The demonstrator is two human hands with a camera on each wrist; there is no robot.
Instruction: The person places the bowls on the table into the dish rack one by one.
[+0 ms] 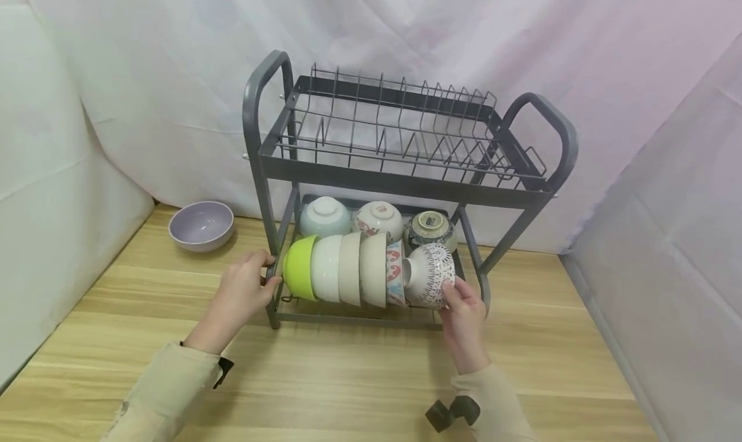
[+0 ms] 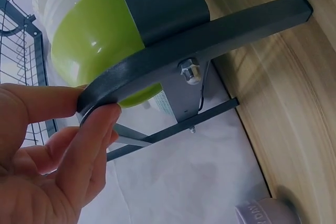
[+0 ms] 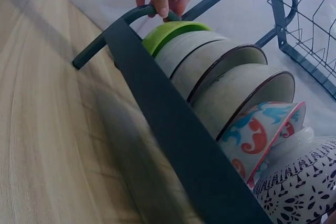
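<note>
My left hand (image 1: 246,284) pinches the dark metal frame of the dish rack (image 2: 131,64) between thumb and fingers, at its lower left side. With my right hand (image 1: 466,313) I grip the rim side of a white bowl with a dark pattern (image 1: 430,276), tipped on its side at the right end of the front row. Its foot faces a bowl with red and blue print (image 1: 395,273). Leftward in that row lean two beige bowls (image 1: 373,271), a white bowl (image 1: 326,268) and a lime green bowl (image 1: 299,268), right beside my left fingertips.
Behind the row, three upturned bowls stand on the lower shelf: pale blue (image 1: 326,216), floral (image 1: 379,220) and dark-patterned (image 1: 430,226). The wire upper shelf (image 1: 400,139) overhangs them. A lilac bowl (image 1: 201,226) sits upright on the wooden table (image 1: 336,377), left of the rack.
</note>
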